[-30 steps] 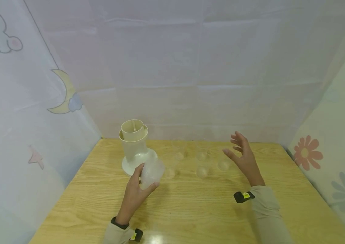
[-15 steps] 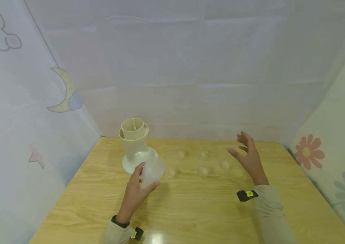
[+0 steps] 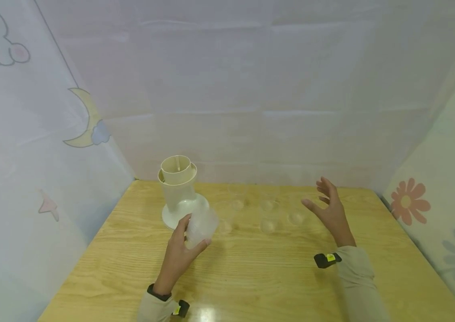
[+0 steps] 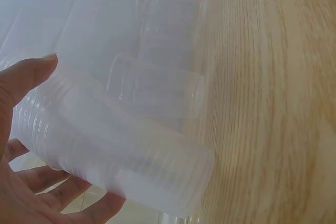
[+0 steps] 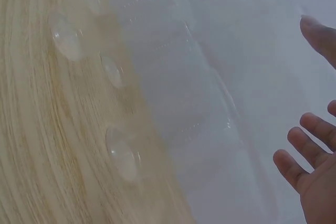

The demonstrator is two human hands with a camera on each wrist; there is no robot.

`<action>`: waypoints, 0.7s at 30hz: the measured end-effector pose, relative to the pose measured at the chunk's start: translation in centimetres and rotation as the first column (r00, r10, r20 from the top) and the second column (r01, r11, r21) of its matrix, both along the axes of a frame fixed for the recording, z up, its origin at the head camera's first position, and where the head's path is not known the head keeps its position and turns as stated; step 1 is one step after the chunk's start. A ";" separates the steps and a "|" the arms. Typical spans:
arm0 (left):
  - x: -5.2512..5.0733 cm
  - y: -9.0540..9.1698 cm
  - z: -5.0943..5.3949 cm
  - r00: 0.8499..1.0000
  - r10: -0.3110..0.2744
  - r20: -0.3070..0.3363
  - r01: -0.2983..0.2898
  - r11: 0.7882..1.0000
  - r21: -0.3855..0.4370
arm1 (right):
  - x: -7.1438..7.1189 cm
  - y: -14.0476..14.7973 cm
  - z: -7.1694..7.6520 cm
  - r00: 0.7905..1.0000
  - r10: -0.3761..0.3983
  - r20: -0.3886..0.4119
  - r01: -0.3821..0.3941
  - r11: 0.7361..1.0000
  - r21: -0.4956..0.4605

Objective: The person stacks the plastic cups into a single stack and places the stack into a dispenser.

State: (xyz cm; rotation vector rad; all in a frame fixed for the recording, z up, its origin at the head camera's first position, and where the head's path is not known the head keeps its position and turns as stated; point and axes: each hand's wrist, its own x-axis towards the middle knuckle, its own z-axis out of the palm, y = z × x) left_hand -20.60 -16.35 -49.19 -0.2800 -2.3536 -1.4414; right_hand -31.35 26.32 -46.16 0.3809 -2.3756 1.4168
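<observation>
The left hand grips a stack of clear plastic cups, tilted, in front of the white holder; the left wrist view shows thumb and fingers around the nested cups. Several single clear cups stand upright on the table to the right of the stack, among them one at the front and one farthest right. The right hand hovers beside that rightmost cup, fingers spread and loosely bent, holding nothing. In the right wrist view, the hand is apart from the cups.
A cream-white cylindrical holder with an inner tube and round base stands at the back left of the wooden table. Printed cloth hangs behind the table and along both sides.
The right hand has moved a little to the right, away from the rightmost cup. The left hand still grips the stack in about the same place.
</observation>
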 end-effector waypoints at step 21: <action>-0.1 -0.1 0.0 1.000 -0.007 0.004 0.007 1.000 0.022 | -1.9 0.5 -3.7 0.990 0.017 0.138 -0.015 1.000 -0.018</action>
